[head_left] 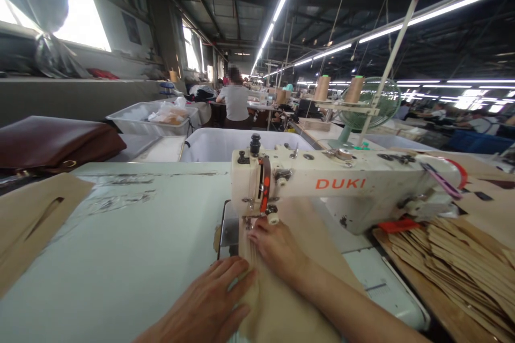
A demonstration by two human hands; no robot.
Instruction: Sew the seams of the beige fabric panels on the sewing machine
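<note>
A beige panel of fabric or soft leather (pixel 295 300) lies under the head of a white sewing machine (pixel 298 179), its left edge at the presser foot (pixel 248 223). Close beside that foot, my right hand (pixel 277 249) has its fingers bent and pressed together on the panel's edge. Nearer to me, my left hand (pixel 213 300) rests with fingers stretched out and thumb apart, its fingertips on the same edge. The needle's tip is too small to make out.
Left stands a beige piece with a slot (pixel 48 220), near a brown leather bag (pixel 60 142). Stacked beige strips (pixel 462 268) lie right on a wooden board. Behind the machine are a white bin (pixel 241 138), thread cones (pixel 322 88), a green fan (pixel 382 99) and a seated person (pixel 236 102).
</note>
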